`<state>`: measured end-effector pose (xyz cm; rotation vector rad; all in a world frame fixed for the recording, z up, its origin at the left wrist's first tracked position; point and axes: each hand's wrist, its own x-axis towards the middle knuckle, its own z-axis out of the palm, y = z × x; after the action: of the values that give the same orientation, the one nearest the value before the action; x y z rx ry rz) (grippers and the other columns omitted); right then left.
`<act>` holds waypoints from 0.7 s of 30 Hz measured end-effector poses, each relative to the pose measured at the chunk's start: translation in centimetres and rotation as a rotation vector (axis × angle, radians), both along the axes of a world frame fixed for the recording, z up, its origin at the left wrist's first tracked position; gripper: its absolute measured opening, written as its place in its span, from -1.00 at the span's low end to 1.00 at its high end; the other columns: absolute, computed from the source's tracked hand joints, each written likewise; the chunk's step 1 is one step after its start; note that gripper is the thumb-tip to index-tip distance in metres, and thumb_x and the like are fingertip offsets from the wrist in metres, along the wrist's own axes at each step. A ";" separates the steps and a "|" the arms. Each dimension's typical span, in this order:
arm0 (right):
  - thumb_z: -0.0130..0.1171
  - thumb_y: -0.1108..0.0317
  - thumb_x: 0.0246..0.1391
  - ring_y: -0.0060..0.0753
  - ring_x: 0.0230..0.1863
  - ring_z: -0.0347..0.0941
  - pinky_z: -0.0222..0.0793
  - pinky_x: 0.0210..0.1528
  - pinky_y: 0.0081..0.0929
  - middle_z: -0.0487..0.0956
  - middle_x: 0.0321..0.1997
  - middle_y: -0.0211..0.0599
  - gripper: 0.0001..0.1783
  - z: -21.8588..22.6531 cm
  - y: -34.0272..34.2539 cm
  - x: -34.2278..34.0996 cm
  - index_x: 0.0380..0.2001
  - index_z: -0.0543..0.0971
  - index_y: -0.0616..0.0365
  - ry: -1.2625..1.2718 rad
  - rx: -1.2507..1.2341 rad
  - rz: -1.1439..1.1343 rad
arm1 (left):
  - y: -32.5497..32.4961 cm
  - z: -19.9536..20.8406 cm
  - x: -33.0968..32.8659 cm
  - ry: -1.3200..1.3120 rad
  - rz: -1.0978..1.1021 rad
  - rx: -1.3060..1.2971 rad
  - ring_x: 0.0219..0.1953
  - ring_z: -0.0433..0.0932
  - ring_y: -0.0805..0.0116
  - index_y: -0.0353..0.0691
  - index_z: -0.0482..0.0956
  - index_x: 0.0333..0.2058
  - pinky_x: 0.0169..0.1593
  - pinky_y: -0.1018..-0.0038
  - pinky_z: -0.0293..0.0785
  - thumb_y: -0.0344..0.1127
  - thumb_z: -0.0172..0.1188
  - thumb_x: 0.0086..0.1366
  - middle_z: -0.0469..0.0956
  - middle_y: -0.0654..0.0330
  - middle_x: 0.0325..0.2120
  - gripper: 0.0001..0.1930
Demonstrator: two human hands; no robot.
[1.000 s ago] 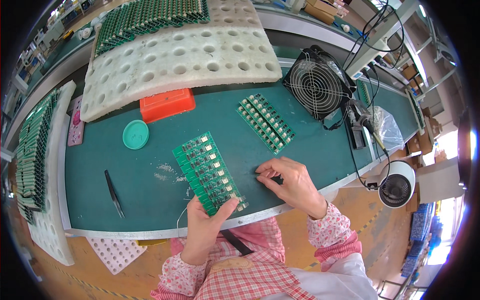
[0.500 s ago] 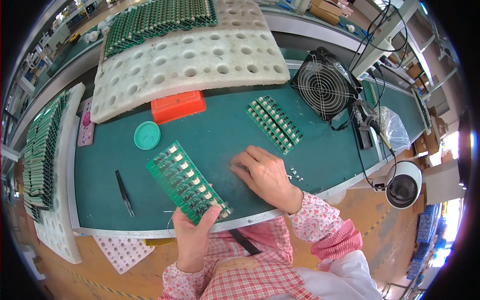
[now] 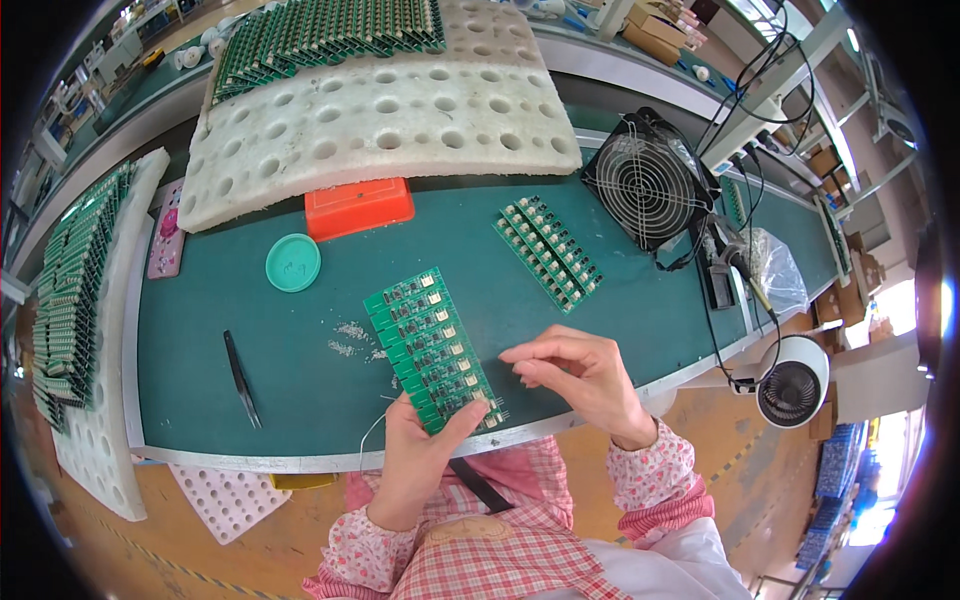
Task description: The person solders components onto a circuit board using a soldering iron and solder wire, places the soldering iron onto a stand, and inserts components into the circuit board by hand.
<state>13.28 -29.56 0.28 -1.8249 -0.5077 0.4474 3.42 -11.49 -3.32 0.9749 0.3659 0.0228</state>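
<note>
A green circuit board panel [image 3: 430,345], with a row of white connectors and small dark parts, is tilted over the near edge of the bench. My left hand [image 3: 425,440] grips its lower end, thumb on top. Just right of the panel, my right hand [image 3: 585,380] hovers with thumb and fingers drawn together; anything between the fingertips is too small to make out. Farther back on the mat lie circuit boards [image 3: 550,255] bearing white connectors. Black tweezers [image 3: 241,380] rest at the left, and small whitish bits [image 3: 350,331] are scattered beside the panel.
A round green lid [image 3: 293,263] and a red plastic box [image 3: 360,208] stand before a white foam block [image 3: 390,120] loaded with boards. A caged fan [image 3: 645,185] and a soldering iron [image 3: 752,280] are at the right. Another board-filled foam block [image 3: 105,440] flanks the left edge.
My left hand has shifted the panel rightward and turned it more upright, uncovering the whitish bits. My right hand has moved right and toward me, over where small loose parts lay, its fingers now drawn together.
</note>
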 end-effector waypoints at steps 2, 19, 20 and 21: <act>0.24 0.47 0.20 -0.53 -0.24 0.61 0.53 -0.18 -0.58 0.67 -0.19 -0.28 -0.76 0.6 -0.1 -0.4 -0.07 0.68 0.15 0.038 0.006 0.040 | -0.1 -0.2 0.1 -0.007 -0.025 0.001 -0.25 0.59 0.59 -0.30 0.60 -0.12 -0.15 0.60 0.52 -0.53 0.33 0.24 0.66 0.27 -0.26 -0.77; 0.29 0.51 0.15 -0.54 -0.11 0.54 0.48 -0.01 -0.51 0.56 -0.19 -0.37 -0.70 0.7 -0.6 -0.6 -0.10 0.42 0.26 0.173 0.051 0.149 | -0.2 -0.5 -0.2 -0.047 -0.160 0.048 -0.21 0.59 0.60 -0.30 0.59 -0.08 -0.13 0.59 0.53 -0.51 0.33 0.25 0.66 0.28 -0.21 -0.74; 0.29 0.51 0.15 -0.54 -0.11 0.54 0.48 -0.01 -0.51 0.56 -0.19 -0.37 -0.70 0.6 -0.6 -0.7 -0.10 0.42 0.26 0.172 0.052 0.148 | -0.2 -0.5 -0.2 -0.050 -0.160 0.049 -0.21 0.59 0.60 -0.30 0.59 -0.07 -0.13 0.59 0.53 -0.51 0.33 0.25 0.66 0.28 -0.21 -0.73; 0.30 0.51 0.14 -0.54 -0.12 0.54 0.48 -0.01 -0.51 0.56 -0.20 -0.37 -0.70 0.6 -0.5 -0.7 -0.11 0.43 0.26 0.176 0.062 0.139 | -0.3 -0.4 -0.2 -0.051 -0.161 0.049 -0.21 0.59 0.60 -0.30 0.59 -0.07 -0.13 0.59 0.53 -0.51 0.33 0.25 0.66 0.28 -0.21 -0.73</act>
<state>12.54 -30.09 0.88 -1.6791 -0.5222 0.6734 3.22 -11.75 -3.76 1.0480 0.2400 -0.0894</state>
